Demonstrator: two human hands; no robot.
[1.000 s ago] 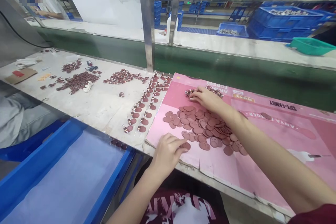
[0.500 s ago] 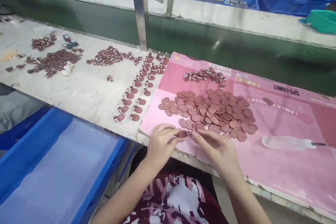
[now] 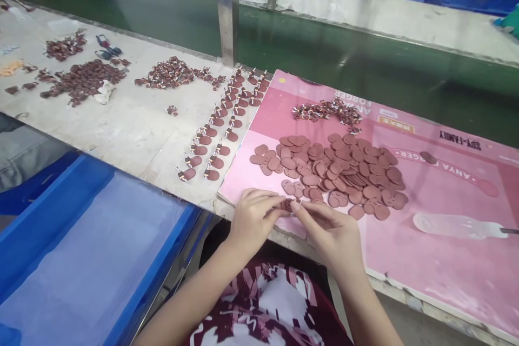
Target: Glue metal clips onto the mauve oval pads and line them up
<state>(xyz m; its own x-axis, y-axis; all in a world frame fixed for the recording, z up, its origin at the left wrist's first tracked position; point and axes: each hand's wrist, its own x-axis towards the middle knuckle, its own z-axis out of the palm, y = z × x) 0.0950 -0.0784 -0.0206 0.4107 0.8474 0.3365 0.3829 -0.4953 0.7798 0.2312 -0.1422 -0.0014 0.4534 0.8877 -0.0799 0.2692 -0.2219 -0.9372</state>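
Both hands had closed in on each other since the earlier frame, when the right hand (image 3: 330,232) lay far out at the small clip pile (image 3: 327,111) and the left hand (image 3: 253,219) rested alone at the near edge. The hands met fingertip to fingertip over the pink sheet (image 3: 446,265), at its front edge.

Between the fingertips sat one disc (image 3: 287,205), flat, oval and reddish-brown with a matte surface. Left thumb and forefinger were pinched together on its left side; right thumb and forefinger pressed against its right side. Whether a clip was also held could not be told.

Just beyond the fingers lay the disc pile (image 3: 336,173), loose and overlapping, of the same flat ovals, some with two small holes. Farther beyond was the clip pile, glinting with pale metal. Left of the fingers, on the rough grey bench (image 3: 133,130), two rows of finished pieces (image 3: 219,135) ran away diagonally.

Both wrists were bent slightly inward, palms facing down, forearms converging from the body.
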